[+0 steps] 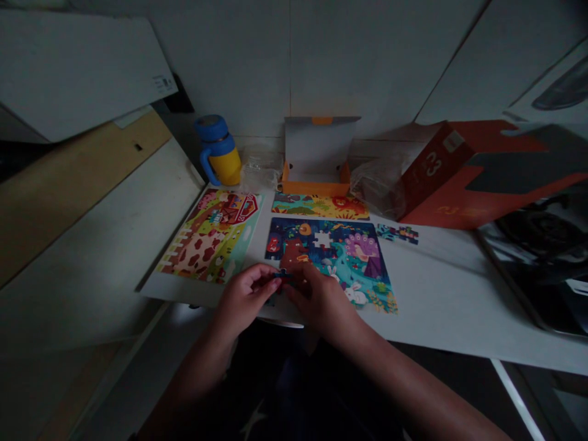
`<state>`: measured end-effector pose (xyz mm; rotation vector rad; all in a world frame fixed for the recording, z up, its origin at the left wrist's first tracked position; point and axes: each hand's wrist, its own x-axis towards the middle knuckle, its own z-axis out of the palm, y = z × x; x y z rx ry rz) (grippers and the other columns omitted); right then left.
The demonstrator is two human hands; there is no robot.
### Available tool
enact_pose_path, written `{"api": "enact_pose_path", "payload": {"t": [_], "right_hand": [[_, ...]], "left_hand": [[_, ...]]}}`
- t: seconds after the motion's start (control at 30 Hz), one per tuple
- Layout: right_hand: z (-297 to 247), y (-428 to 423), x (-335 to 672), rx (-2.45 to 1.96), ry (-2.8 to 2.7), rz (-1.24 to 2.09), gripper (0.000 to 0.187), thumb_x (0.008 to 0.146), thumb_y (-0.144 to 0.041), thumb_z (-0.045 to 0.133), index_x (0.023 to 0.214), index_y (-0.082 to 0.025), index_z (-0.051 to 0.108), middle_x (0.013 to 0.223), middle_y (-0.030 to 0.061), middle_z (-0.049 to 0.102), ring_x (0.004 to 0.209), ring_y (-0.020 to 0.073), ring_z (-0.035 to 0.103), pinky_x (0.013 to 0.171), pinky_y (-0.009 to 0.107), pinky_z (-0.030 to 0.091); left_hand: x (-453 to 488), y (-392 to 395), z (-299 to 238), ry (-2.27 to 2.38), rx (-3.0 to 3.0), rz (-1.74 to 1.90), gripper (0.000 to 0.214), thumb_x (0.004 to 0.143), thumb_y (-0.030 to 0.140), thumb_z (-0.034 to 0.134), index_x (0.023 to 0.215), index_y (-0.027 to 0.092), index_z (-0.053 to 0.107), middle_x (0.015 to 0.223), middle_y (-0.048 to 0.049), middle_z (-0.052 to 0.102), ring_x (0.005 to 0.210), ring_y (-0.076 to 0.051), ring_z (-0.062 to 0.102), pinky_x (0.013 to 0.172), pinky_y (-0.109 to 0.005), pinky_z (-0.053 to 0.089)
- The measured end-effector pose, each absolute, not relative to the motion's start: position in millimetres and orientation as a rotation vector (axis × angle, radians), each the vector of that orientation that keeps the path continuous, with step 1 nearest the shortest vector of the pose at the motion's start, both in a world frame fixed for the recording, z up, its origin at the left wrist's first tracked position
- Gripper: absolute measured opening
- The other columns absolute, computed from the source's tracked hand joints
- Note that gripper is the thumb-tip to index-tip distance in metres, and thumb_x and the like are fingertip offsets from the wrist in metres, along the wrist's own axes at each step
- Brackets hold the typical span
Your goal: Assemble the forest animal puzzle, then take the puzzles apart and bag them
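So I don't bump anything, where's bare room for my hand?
White tabletop lies bare between the colourful forest jigsaw and black appliance, nearer you than the multicoloured puzzle pieces. The back is crowded: blue-yellow mug, clear wrapping, orange cardboard boxes.

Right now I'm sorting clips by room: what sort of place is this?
Probably a kitchen: a white countertop against a pale wall, with what looks like a black stove at the right.

"What sort of place is this?"
"A home kitchen, probably — that dark thing at right looks like a hob [542,269] on the tabletop [441,288]."
"Why a home?"
"Picture jigsaws [340,260] and a mug [229,164] sit there — dimly lit."
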<state>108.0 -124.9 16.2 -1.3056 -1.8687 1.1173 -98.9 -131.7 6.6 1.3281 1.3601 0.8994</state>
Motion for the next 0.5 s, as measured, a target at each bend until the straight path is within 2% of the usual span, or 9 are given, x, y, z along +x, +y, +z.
{"api": "enact_pose_path", "payload": {"t": [0.1,0.2,0.33,0.5], "right_hand": [[9.9,-127.5,122.8,-1.383,-1.942,0.767,0.017,0.102,-0.030,0.059,0.118,-0.025,0.063,0.099,0.0052,0.079,0.081,0.0205,0.076,0.068,0.029,0.054],[-1.1,-126.5,146.6,-1.462,-1.951,0.554,0.019,0.105,-0.035,0.055,0.117,-0.023,0.064,0.099,0.0074,0.079,0.078,0.0211,0.075,0.068,0.031,0.053],[-12.9,-124.1,168.4,-1.552,-1.867,0.599,0.017,0.104,-0.035,0.056,0.112,-0.023,0.065,0.082,0.0032,0.076,0.067,0.0195,0.072,0.063,0.030,0.050],[-15.1,-123.2,170.9,-1.542,-1.785,0.726,0.014,0.102,-0.033,0.056,0.110,-0.024,0.063,0.079,0.0005,0.076,0.066,0.0182,0.073,0.062,0.029,0.051]], "left_hand": [[-110.0,-122.6,-0.3,1.464,1.395,0.972,0.029,0.092,0.041,0.070,0.111,0.019,0.068,0.101,-0.0079,0.078,0.093,-0.022,0.074,0.084,-0.034,0.059],[-124.4,-111.7,-9.5,1.608,1.504,0.994,0.028,0.093,0.043,0.071,0.110,0.021,0.070,0.103,-0.0076,0.079,0.095,-0.023,0.075,0.085,-0.035,0.058],[-133.0,-101.4,-15.5,1.650,1.579,0.888,0.025,0.095,0.041,0.069,0.113,0.023,0.072,0.106,-0.0056,0.080,0.097,-0.022,0.076,0.086,-0.034,0.058],[-128.3,-96.4,-14.4,1.672,1.632,0.842,0.025,0.095,0.040,0.068,0.114,0.024,0.072,0.106,-0.0048,0.081,0.096,-0.023,0.077,0.086,-0.035,0.058]]}}
